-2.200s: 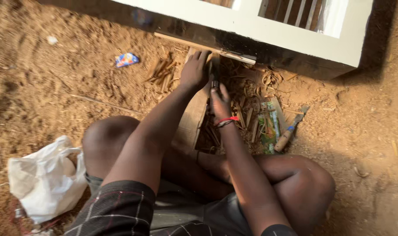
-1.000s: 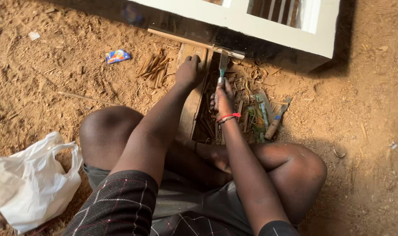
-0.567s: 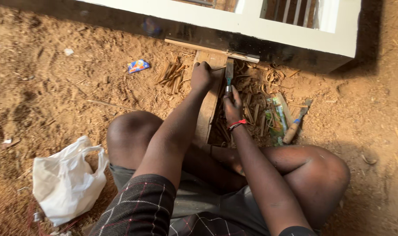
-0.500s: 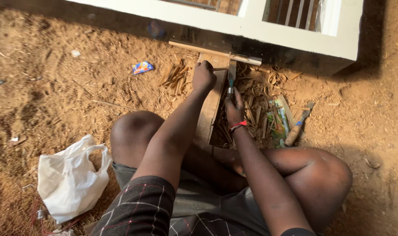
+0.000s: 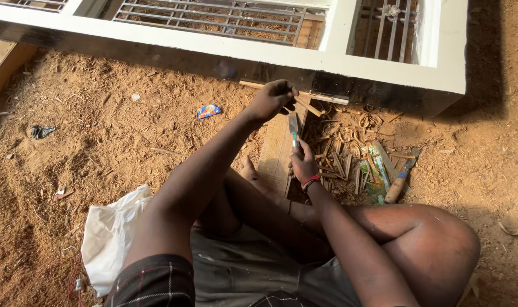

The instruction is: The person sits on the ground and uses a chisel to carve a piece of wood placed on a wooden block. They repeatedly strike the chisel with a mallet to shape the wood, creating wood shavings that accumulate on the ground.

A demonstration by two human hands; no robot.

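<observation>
L hand (image 5: 275,100) is closed around a thin wood strip (image 5: 308,106), fingers curled tight, held up near the edge of the white window frame (image 5: 350,61). R hand (image 5: 303,166) is wrapped in a fist around the handle of a chisel (image 5: 294,128), blade pointing up twd the strip; a red band sits at that wrist. Chisel tip is just below the L hand, close to the strip; whether it touches can't be told.

Under both hands lies a flat wooden plank (image 5: 276,153), running from the frame back twd the person's crossed legs. Right of the R hand: a heap of wood shavings (image 5: 350,145) and offcuts, a green packet (image 5: 374,173) among them, and a 2nd chisel w/ wooden handle (image 5: 399,182) lying on the sandy ground. Left of the L hand, well apart: a small blue-red wrapper (image 5: 209,111). Beside the person's L knee, a white plastic bag (image 5: 112,236). The frame w/ metal bars stands right behind the hands.
</observation>
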